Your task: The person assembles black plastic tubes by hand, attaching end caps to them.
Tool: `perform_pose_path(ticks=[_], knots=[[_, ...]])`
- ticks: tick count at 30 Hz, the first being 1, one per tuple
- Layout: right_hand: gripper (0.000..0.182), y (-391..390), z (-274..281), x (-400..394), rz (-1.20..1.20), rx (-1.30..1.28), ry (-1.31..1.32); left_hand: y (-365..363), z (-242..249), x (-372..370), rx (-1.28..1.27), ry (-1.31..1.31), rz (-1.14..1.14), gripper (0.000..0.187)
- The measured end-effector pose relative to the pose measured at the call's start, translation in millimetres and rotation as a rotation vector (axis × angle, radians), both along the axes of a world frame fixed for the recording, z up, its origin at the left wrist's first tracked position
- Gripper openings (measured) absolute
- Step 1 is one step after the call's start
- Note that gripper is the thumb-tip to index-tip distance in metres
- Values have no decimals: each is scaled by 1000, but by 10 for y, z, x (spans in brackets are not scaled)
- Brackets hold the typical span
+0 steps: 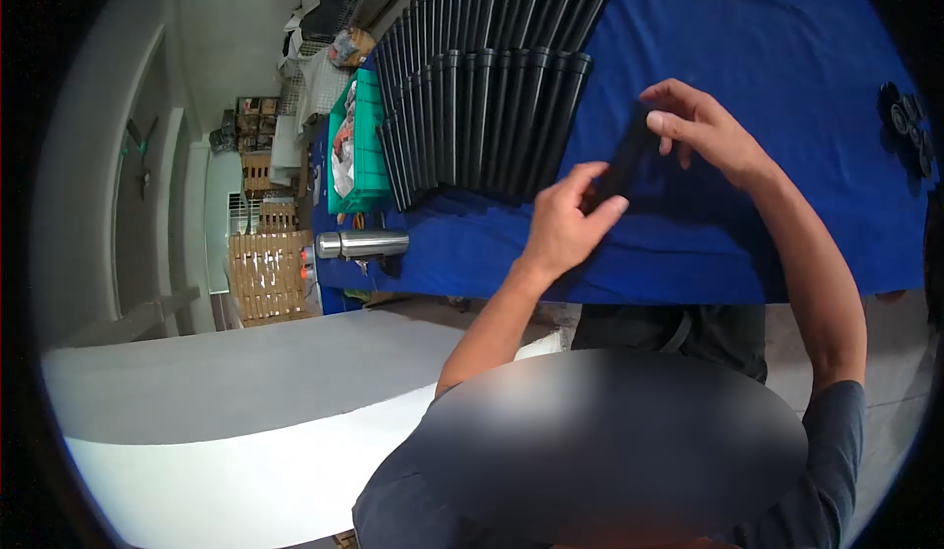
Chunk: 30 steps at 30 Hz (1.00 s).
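A black tube (626, 156) slants between my two hands above the blue cloth (747, 48). Around its lower end my left hand (570, 223) is closed, thumb on the near side. My right hand (710, 136) holds the upper end between thumb and fingers. The tube is dark and somewhat blurred, so its details do not show. To the left of my hands, rows of similar black tubes (482, 116) lie side by side on the cloth.
A green crate (370, 146) with plastic bags stands left of the tube rows. Nearer me lies a steel flask (364, 244). Several round black parts (910, 126) sit at the far right. A white surface (256, 382) fills the lower left.
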State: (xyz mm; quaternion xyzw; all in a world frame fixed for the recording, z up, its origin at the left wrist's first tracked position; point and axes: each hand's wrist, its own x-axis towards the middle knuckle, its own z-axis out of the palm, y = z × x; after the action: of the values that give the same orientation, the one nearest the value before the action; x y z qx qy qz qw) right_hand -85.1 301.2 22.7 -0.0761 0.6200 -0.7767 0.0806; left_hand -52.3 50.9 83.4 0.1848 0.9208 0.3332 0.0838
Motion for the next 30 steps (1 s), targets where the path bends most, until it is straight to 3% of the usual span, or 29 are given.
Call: perform_pose_path(ticks=[2,6,8,11,30], knots=[[60,16,-29,-36,-42,19,-27,-188,52,-187,-55,282,-2,45],[56,55,-30,-70,-57,43,-78,-685,249,-703,-293,467,154,43],[55,45,-78,-87,-56,63,-79,-840,398,-933,-474,490,219,44],[70,39,-87,-76,-58,63,-35,-1008,446,-1186,-577,461,266,48],[52,86,-34,-68,-22,71,-78,-663,97,-1418,-815,484,215,41]])
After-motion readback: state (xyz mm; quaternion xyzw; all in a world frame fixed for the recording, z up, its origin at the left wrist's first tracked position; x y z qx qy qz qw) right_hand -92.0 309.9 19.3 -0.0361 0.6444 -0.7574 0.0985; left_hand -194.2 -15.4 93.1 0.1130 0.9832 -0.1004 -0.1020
